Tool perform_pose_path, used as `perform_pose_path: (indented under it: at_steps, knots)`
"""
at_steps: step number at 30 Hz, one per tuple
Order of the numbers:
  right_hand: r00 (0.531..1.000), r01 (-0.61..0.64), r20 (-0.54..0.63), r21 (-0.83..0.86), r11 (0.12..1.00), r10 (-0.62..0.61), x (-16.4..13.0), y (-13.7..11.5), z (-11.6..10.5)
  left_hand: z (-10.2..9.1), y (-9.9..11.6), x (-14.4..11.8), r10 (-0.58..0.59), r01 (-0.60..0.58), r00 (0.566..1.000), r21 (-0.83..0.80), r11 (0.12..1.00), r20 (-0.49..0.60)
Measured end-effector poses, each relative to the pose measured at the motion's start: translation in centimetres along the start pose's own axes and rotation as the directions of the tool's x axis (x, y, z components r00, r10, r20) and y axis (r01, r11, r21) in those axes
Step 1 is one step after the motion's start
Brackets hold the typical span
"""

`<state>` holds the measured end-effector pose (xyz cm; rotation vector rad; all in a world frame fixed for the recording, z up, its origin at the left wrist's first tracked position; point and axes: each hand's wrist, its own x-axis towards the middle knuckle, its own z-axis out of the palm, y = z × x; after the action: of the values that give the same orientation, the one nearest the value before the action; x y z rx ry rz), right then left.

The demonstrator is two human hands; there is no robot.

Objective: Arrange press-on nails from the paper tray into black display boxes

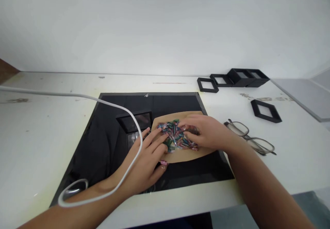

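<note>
A: Finger state?
B: Left hand (148, 157) fingers flat, unclenched, on the pile of small coloured pieces (176, 138); right hand (207, 133) curled loosely over it, gripping nothing visible

A: Location?
B: On the tan sheet (180, 155), over the black mat (108, 133). Step judged: gathering; the next move calls for inward pressure

Worktop (38, 136): matt white, scuffed and stained in places. Black mat (103, 143): smooth, glossy, reflective. Tan sheet (185, 155): matt, looks like kraft paper or card. Pile of small pieces (175, 136): multicoloured, shiny, foil-like. Black frames (265, 110): matt, plastic-looking. Spectacles (249, 138): clear glossy lenses, thin dark rims. Cable (77, 95): smooth white plastic sheath.
</note>
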<state>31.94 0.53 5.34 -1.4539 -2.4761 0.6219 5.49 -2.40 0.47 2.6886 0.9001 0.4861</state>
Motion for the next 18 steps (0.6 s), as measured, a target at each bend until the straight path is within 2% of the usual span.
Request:
perform_pose_path:
  at_steps: [5, 11, 15, 18]
  knots:
    - [0.999, -0.009, 0.044, 0.085, 0.996, 0.005, 1.0, 1.0, 1.1, 0.3, -0.1, 0.1, 0.021, -0.021, 1.000, 0.049, 0.999, -0.005]
    - [0.999, -0.036, 0.017, 0.164, 0.986, 0.034, 0.9, 1.2, 0.8, 0.5, -0.3, 0.0, 0.036, -0.034, 0.999, 0.045, 0.998, -0.040]
    - [0.997, -0.072, -0.014, 0.270, 0.960, 0.078, 0.7, 1.3, 0.8, -0.1, -0.1, 0.0, 0.029, -0.029, 0.992, 0.005, 1.000, -0.125]
    - [0.996, -0.066, -0.030, 0.316, 0.947, 0.079, 0.6, 1.4, 0.9, -0.7, 0.2, 0.0, 0.068, -0.090, 0.974, -0.091, 0.992, -0.218]
